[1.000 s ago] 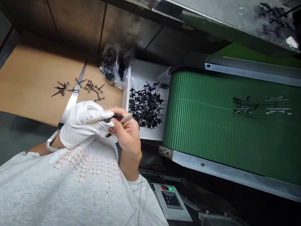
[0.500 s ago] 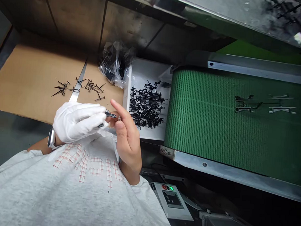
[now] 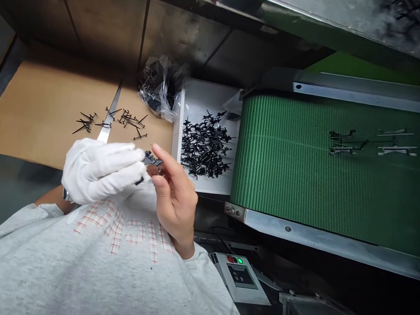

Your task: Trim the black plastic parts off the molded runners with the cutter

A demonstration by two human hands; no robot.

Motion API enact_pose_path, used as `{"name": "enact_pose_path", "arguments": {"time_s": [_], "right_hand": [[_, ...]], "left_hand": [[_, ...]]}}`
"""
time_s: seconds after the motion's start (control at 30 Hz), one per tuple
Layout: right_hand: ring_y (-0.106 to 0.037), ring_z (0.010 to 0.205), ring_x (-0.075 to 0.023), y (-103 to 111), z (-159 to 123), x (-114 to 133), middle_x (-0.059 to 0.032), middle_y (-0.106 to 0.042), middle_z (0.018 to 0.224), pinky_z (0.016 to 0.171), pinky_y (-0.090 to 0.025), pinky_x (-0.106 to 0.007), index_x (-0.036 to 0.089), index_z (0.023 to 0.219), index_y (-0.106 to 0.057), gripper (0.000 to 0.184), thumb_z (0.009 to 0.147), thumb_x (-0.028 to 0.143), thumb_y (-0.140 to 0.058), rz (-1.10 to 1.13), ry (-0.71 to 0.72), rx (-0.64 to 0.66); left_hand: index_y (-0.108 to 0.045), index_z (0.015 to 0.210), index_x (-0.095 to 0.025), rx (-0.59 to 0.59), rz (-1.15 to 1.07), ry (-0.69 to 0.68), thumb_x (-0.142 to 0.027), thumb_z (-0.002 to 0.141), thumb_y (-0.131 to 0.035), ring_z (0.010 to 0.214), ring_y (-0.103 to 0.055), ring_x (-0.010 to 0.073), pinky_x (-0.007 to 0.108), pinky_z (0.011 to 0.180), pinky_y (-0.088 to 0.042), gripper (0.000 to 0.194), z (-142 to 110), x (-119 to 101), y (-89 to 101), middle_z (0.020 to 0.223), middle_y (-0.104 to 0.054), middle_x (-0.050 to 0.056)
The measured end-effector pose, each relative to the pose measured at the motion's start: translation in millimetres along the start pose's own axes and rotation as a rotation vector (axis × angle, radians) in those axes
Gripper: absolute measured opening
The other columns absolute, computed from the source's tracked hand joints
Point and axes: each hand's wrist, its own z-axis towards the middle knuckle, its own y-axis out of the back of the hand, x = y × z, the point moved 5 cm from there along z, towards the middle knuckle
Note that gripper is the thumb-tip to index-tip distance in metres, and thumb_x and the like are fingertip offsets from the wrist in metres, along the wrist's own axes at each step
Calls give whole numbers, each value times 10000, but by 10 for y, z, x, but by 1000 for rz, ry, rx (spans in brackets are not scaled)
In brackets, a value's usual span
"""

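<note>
My left hand [image 3: 101,172], in a white glove, is closed around a small black ridged part [image 3: 152,159] that pokes out past its fingertips. At the right end of that part is my bare right hand [image 3: 176,193]. Its index finger reaches along the top and its thumb sits lower, with the curled fingers behind partly hidden. Something small and shiny shows between these fingers, too small to name. Just beyond the hands, a steel ruler-like strip [image 3: 112,110] lies on brown cardboard [image 3: 43,105], among several thin dark pieces [image 3: 128,120].
A white tray [image 3: 207,91] holds a heap of black parts [image 3: 206,146]. Behind its left wall sits a clear plastic bag [image 3: 160,93] with dark contents. To the right runs a green conveyor belt [image 3: 281,169] carrying several parts [image 3: 343,144]. A control box [image 3: 242,278] stands below; a metal ledge overhangs above.
My gloved left hand has shifted slightly left and turned, covering most of the watch. My right hand has moved slightly left and down, its thumb and index finger spread wider around the black part.
</note>
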Motion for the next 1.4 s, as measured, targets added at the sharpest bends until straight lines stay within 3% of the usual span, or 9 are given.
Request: {"name": "enact_pose_path", "arguments": {"time_s": [0.2,0.43,0.63,0.77,0.93,1.17,1.27,1.4], "right_hand": [[-696,778,-162,-13,-6,35,-38,-759,1104,729,-627,-309,320,1421,-572,379,1055,365,-486,-22,20,14],[-673,772,-151,22,5,55,-11,-755,1079,729,-607,-310,366,1392,-603,359,1046,327,-516,20,39,-14],[-649,725,-165,73,-36,28,-11,-713,920,673,-596,-334,329,1398,-601,364,1050,355,-497,12,-37,-79],[-671,772,-150,47,-31,90,-8,-734,1002,726,-610,-321,338,1415,-580,374,1049,302,-515,24,56,-14],[-699,806,-154,42,-21,143,-13,-749,1059,754,-624,-329,332,1429,-562,384,1052,277,-509,-22,73,-1],[-678,765,-150,61,-29,214,-16,-746,999,749,-619,-322,310,1385,-592,346,1051,265,-512,-77,71,-4],[-643,694,-141,71,-25,216,-1,-731,920,703,-606,-312,306,1373,-604,340,1046,259,-524,-90,74,4],[-686,785,-138,102,-18,178,1,-752,1053,749,-613,-298,336,1373,-605,369,1032,209,-543,-44,58,-14]], "left_hand": [[-751,946,-304,-20,88,-115,-141,817,-779,846,-794,199,276,591,-548,210,58,-51,15,934,-836,-17],[-721,916,-272,-1,146,-196,-158,839,-767,787,-786,164,253,539,-504,145,94,-104,59,916,-836,-28],[-716,937,-306,-4,196,-175,-159,800,-791,765,-779,158,256,602,-551,215,75,-87,84,909,-834,-59],[-722,887,-305,-12,190,-211,-169,815,-768,678,-768,165,254,537,-559,160,96,-86,95,818,-826,-59],[-758,833,-363,28,158,-115,-208,824,-723,561,-729,180,258,469,-552,160,118,-45,94,650,-768,-62],[-754,939,-343,63,114,-168,-130,796,-745,736,-779,184,268,575,-588,257,81,-87,140,852,-824,-52],[-766,892,-353,76,52,-86,-165,784,-768,697,-766,178,270,537,-550,217,71,-47,153,826,-820,-53],[-762,757,-361,186,18,167,-364,796,-773,587,-727,199,303,487,-523,41,87,96,118,670,-775,-46]]}}
